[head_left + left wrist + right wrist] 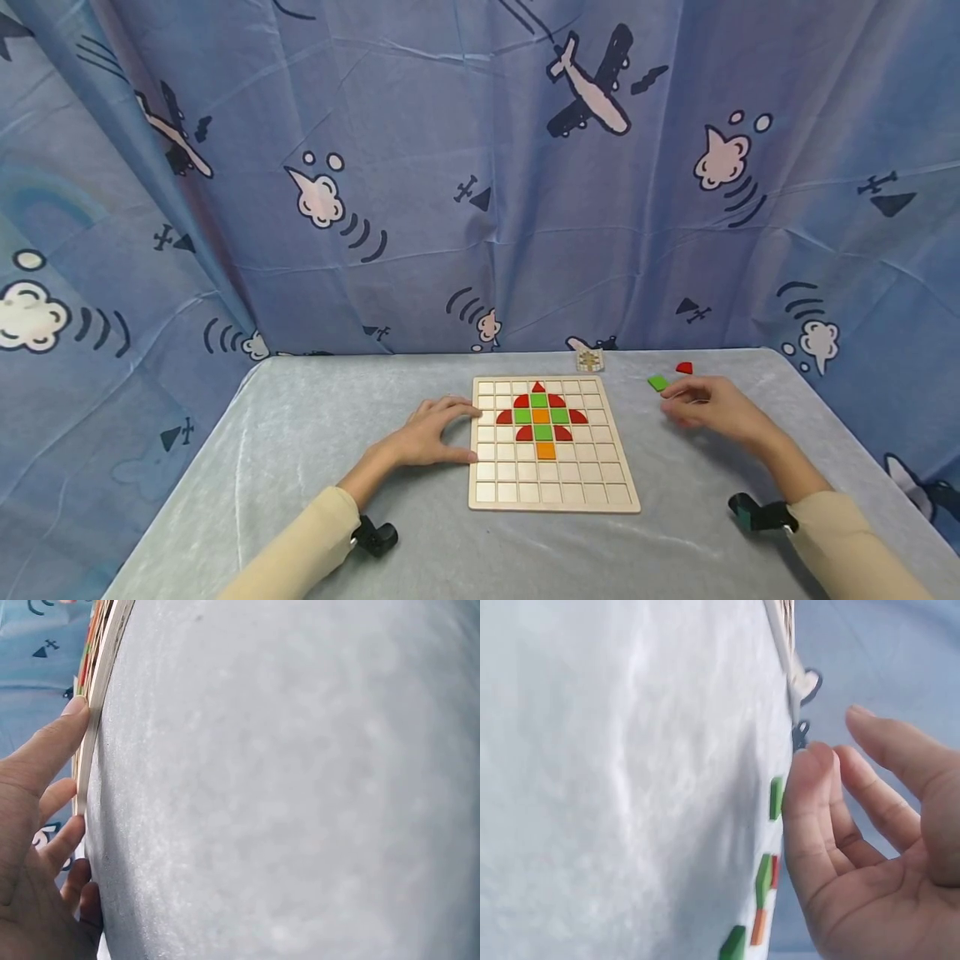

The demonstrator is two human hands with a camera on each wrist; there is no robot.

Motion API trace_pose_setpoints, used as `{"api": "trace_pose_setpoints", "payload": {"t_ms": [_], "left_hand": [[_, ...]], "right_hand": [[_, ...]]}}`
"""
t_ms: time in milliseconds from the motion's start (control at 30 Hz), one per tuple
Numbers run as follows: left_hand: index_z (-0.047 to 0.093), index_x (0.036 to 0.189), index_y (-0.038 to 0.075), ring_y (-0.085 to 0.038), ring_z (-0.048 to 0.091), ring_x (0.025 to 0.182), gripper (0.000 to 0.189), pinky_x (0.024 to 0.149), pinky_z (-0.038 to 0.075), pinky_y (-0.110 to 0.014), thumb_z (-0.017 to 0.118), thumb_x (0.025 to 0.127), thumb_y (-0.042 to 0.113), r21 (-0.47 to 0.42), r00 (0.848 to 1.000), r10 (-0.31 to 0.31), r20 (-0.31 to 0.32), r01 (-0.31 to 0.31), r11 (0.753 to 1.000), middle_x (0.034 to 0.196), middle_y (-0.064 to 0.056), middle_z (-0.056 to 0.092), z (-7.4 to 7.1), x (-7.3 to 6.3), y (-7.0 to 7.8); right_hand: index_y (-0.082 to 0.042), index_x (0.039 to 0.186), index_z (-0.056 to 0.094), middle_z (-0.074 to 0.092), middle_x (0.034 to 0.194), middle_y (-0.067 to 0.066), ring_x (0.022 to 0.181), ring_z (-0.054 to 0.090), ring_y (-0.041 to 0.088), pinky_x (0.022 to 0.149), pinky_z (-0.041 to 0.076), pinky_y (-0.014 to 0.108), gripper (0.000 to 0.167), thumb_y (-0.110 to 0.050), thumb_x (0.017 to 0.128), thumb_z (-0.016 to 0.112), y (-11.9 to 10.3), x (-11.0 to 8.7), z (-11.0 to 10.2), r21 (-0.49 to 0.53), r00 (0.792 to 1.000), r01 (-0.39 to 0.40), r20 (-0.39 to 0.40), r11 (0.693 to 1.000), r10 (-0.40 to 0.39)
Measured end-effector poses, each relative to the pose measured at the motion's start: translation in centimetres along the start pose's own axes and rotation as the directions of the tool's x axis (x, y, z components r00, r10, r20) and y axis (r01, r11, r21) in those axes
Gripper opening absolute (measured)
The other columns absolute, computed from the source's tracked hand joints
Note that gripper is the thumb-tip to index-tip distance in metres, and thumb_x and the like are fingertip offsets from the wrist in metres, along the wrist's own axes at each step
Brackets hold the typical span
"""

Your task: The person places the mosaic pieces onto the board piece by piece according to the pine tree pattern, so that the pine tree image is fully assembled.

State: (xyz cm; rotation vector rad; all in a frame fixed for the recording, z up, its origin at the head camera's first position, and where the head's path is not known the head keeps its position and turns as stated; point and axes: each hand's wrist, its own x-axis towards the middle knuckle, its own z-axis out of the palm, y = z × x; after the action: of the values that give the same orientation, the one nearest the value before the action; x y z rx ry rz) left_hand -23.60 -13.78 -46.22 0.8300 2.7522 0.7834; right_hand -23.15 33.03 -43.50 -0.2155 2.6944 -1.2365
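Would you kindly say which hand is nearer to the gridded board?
Left: the left hand touches the gridded board at its left edge; the right hand is apart, to its right.

Four green (538,400), two orange (541,416), seven red board tiles (522,402)

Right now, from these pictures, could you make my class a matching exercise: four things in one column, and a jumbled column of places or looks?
Things:
1. left hand
2. right hand
3. red triangle
4. curtain

Places or looks:
A. at the top of the coloured pattern
B. blue, printed with aeroplanes
C. at the left edge of the gridded board
D. near a loose green piece

Pairs: 1-C, 2-D, 3-A, 4-B
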Motion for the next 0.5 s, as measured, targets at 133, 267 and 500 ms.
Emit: {"api": "trace_pose_setpoints", "payload": {"t_ms": [133, 267, 500], "left_hand": [[0.053, 0.140, 0.030, -0.032, 0.036, 0.136, 0.066, 0.111, 0.032, -0.056, 0.077, 0.081, 0.049, 0.002, 1.000, -0.002, 0.005, 0.002, 1.000, 0.153, 0.003, 0.043, 0.1, 0.1, -0.1], [0.053, 0.140, 0.030, -0.032, 0.036, 0.137, 0.066, 0.111, 0.032, -0.056, 0.077, 0.081, 0.049, 0.003, 1.000, -0.005, 0.005, 0.005, 1.000, 0.154, 0.003, 0.042, 0.2, 0.1, -0.1], [0.054, 0.139, 0.030, -0.032, 0.036, 0.136, 0.066, 0.110, 0.032, -0.057, 0.078, 0.081, 0.049, 0.001, 1.000, -0.007, 0.001, 0.007, 1.000, 0.154, 0.002, 0.042, 0.2, 0.1, -0.1]], "right_hand": [[0.003, 0.126, 0.060, 0.071, 0.107, 0.018, 0.082, 0.068, 0.014, 0.072, 0.058, 0.029, 0.049, -0.030, 0.092, 0.071, 0.8, 0.7, -0.4, 0.010, 0.999, -0.003, -0.032, 1.000, 0.004], [0.001, 0.126, 0.060, 0.071, 0.106, 0.017, 0.078, 0.067, 0.015, 0.067, 0.057, 0.030, 0.051, -0.033, 0.090, 0.072, 1.4, 1.8, -0.7, -0.027, 0.998, 0.012, -0.059, 1.000, -0.014], [0.004, 0.125, 0.060, 0.072, 0.099, 0.016, 0.074, 0.065, 0.017, 0.064, 0.055, 0.031, 0.051, -0.030, 0.089, 0.074, 1.8, 3.5, -1.1, -0.096, 0.998, 0.027, -0.060, 0.995, -0.033]]}}
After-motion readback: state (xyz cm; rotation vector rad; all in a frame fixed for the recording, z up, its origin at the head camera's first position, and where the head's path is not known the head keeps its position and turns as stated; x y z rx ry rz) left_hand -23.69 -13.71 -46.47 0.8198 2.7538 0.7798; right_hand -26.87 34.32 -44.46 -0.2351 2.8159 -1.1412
